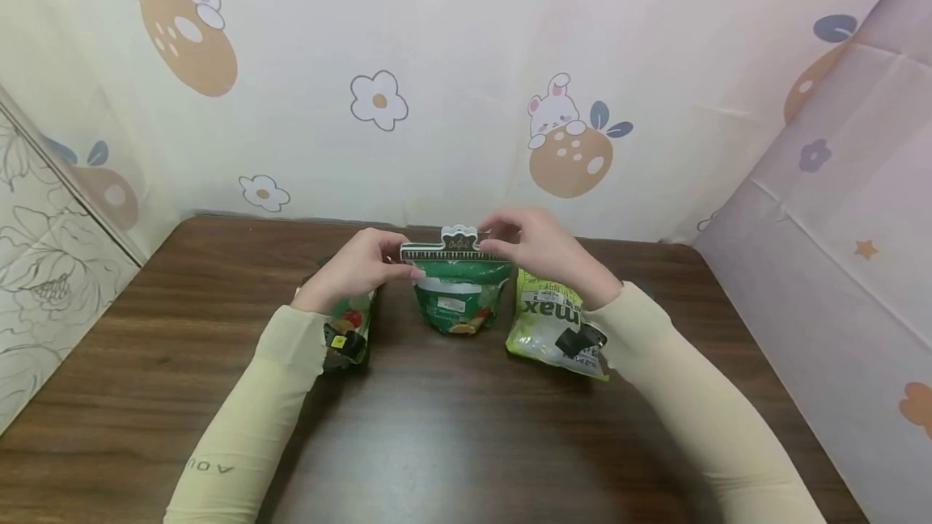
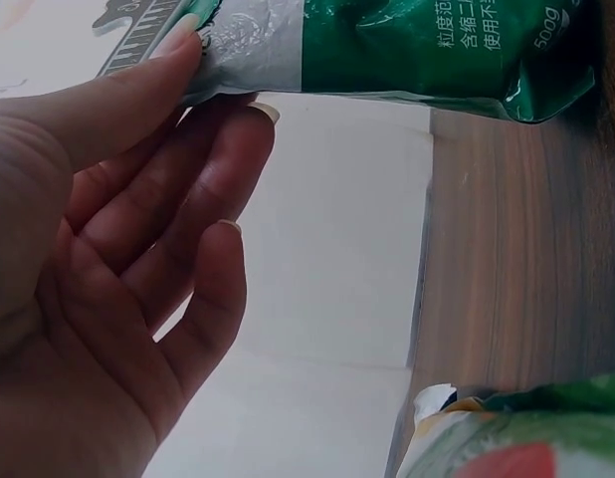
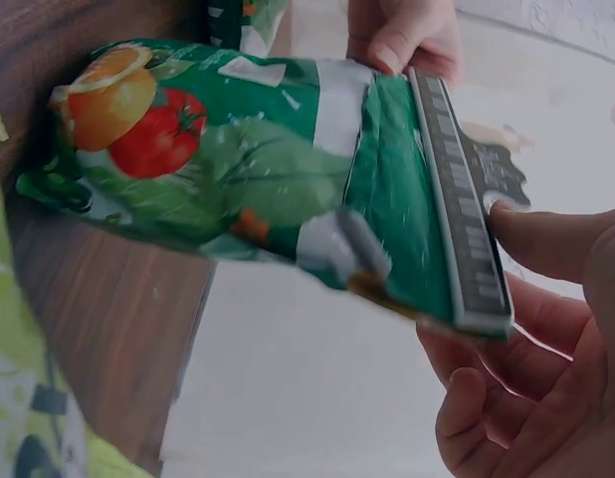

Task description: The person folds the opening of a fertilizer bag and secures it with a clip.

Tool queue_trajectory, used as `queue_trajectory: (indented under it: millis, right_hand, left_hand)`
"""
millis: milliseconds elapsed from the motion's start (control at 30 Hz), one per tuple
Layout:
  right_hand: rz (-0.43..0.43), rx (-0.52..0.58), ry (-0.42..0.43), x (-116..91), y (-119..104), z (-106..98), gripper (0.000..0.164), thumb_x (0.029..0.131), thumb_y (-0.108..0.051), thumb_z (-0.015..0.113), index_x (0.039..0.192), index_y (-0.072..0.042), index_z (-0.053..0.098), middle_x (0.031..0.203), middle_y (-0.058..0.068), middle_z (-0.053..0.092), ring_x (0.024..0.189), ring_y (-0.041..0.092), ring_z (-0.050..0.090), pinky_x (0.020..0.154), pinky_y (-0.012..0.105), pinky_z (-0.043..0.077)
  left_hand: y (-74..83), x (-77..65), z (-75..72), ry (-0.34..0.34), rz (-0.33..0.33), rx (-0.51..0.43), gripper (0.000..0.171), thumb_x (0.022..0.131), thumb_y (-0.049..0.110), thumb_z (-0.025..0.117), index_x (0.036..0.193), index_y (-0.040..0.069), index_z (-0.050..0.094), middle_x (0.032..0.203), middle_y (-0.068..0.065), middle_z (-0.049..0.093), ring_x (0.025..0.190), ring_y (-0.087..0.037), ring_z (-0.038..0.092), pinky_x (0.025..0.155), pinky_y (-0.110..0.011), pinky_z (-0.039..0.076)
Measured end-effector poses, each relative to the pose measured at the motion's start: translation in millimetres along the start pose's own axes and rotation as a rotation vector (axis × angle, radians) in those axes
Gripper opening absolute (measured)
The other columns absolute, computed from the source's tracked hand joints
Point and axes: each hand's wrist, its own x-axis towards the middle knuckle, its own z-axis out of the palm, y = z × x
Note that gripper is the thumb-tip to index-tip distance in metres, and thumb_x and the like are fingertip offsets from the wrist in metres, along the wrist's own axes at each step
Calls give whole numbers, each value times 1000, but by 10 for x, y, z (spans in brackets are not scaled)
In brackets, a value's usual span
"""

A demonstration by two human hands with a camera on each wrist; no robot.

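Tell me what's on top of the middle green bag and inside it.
A piano-patterned clip spans the top edge of the green bag, between the left hand and right hand. Its inside cannot be seen; the bag covers it.

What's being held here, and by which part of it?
A green bag: the left grip pinches its upper side edge; the right grip holds the clip across its top, near the handle.

The middle bag [image 1: 466,291] is green, fruit-printed — its clip [image 1: 457,250] black with white stripes.
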Motion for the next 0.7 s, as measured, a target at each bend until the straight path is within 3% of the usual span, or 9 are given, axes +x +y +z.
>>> queue_trajectory:
  millis: [133,367,700]
  right_hand:
    - [14,22,39,-90,112,-9,20,95,-25,70,113,-14,71,102,-2,70,96,15,63,90,39,49]
    - [23,32,70,-199,206,29,20,97,-29,67,110,-15,72,104,-1,69,98,17,62,92,45,48]
    - [96,41,73,-289,280,135,27,95,-31,69,115,-13,71,109,4,68,101,23,60,85,47,49]
  left_hand:
    - [1,0,-13,2,-2,28,37,89,28,78,74,10,49,62,0,34,53,-17,32,51,-32,30]
    - [-10,0,-11,-4,-22,36,34,89,31,77,75,10,54,62,1,36,53,-16,33,52,-32,31]
    - [-19,8,-10,-1,-34,42,30,89,33,77,78,10,61,64,0,42,56,-17,35,52,-32,31]
